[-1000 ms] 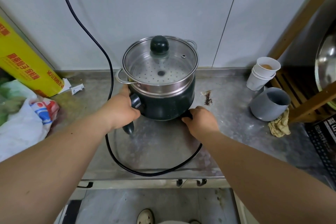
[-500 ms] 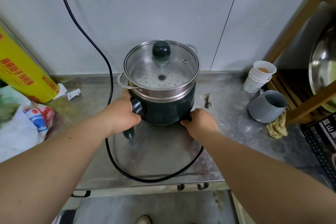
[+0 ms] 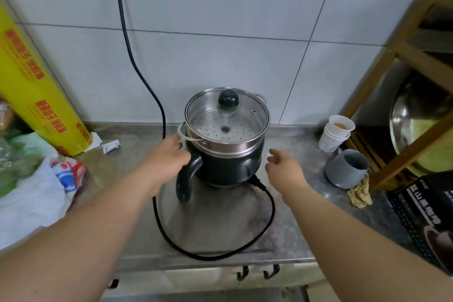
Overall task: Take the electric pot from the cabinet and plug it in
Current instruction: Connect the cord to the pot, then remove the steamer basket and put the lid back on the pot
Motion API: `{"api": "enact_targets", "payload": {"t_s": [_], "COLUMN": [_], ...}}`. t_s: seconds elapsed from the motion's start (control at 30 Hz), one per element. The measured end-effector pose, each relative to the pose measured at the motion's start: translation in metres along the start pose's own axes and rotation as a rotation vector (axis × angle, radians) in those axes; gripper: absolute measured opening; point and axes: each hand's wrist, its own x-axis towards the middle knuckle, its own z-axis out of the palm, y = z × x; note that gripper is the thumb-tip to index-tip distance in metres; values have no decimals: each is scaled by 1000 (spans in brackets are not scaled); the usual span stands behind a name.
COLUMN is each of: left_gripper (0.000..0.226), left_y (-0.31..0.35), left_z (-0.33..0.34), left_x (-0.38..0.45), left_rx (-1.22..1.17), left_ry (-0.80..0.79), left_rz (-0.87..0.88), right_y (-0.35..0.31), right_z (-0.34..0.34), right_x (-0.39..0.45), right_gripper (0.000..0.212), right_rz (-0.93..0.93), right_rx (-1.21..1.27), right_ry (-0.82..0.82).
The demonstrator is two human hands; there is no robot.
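An electric pot, lidded and fitted with a steamer insert, is seen standing on the steel tabletop against the tiled wall. It is flanked by two open, empty grips: the left hand just beside its handle at 9 o'clock, the right hand clear at 3 o'clock. Its black cord is looped at 6 o'clock and run up the wall.

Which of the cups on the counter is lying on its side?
The grey cup, beside the wooden rack. The white paper cups behind it are stacked and merely tilted.
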Motion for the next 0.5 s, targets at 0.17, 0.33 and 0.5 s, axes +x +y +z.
{"api": "enact_targets", "payload": {"t_s": [0.17,0.33,0.5], "left_gripper": [36,45,55], "left_y": [33,93,119], "left_z": [-8,-2,37], "left_x": [-6,1,27], "left_rx": [-27,351,593], "left_ry": [378,269,48], "left_rz": [180,517,449], "right_y": [-44,-67,-69], "right_z": [-21,-22,-21], "right_x": [-2,-4,-9], "right_gripper": [40,38,33], "right_rz": [-5,-14,12], "right_rx": [310,377,436], "right_ry": [169,161,88]}}
